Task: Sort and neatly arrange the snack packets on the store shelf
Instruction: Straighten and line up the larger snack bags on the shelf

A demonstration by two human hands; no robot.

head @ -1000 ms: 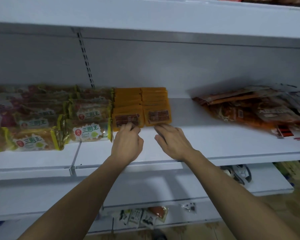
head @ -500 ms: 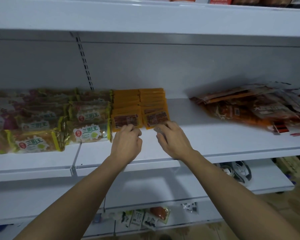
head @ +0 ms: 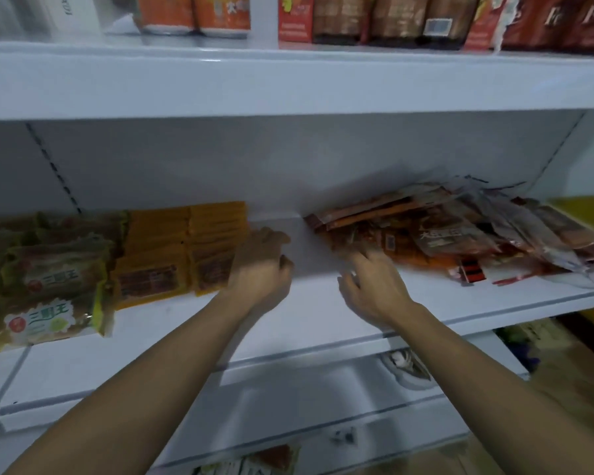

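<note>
Two neat rows of orange snack packets [head: 172, 248] lie on the white shelf [head: 323, 313], with green-and-yellow packets [head: 45, 286] to their left. My left hand [head: 259, 265] hovers by the right edge of the orange rows, fingers loosely curled, holding nothing. A loose heap of red-brown packets [head: 453, 234] lies at the right. My right hand [head: 371, 286] reaches toward the heap's left end, fingers spread, blurred by motion, with nothing in it.
The shelf above carries boxes and bags [head: 391, 18] close over the working space. Bare shelf [head: 306, 255] lies between the orange rows and the heap. A lower shelf [head: 288, 406] holds a few small items; more packets [head: 247, 464] sit at the bottom.
Both hands have left the front of the orange packets and shifted right. The right hand now reaches the red-brown heap. The view has tilted up and turned right.
</note>
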